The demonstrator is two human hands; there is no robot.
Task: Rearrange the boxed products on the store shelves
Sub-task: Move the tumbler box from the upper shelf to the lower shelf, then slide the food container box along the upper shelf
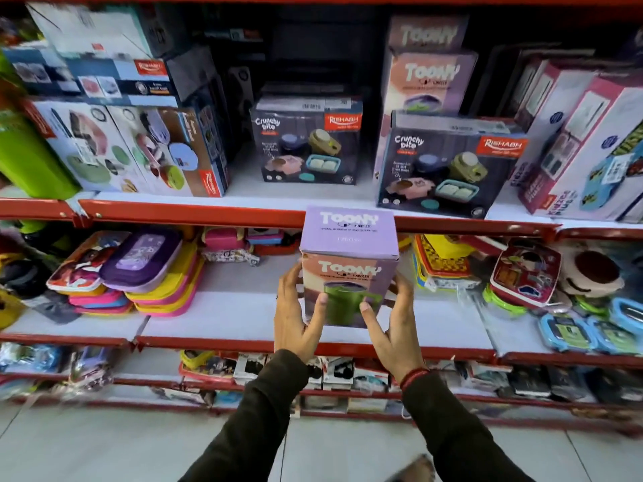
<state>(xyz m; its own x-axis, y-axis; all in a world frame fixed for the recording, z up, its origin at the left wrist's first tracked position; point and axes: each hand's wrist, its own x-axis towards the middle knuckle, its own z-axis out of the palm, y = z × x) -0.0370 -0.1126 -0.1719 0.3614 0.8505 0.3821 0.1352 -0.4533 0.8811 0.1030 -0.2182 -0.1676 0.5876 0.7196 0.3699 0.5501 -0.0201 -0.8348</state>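
Observation:
A purple Toony tumbler box (349,238) with a green mug pictured on its front is held upright in front of the middle shelf. My left hand (295,314) grips its left side and my right hand (393,321) grips its right side, thumbs on the front face. On the shelf above stand two dark Crunchy Bite boxes (306,147) (449,165). Two more Toony boxes (429,81) are stacked behind the right one.
Red shelf edges (208,210) run across. Lunch-box cartons (132,147) stand at upper left, tall white-and-pink boxes (588,144) at upper right. The middle shelf holds stacked colourful lunch boxes (139,273) at left and character containers (529,273) at right. Bare white shelf (236,307) lies under the held box.

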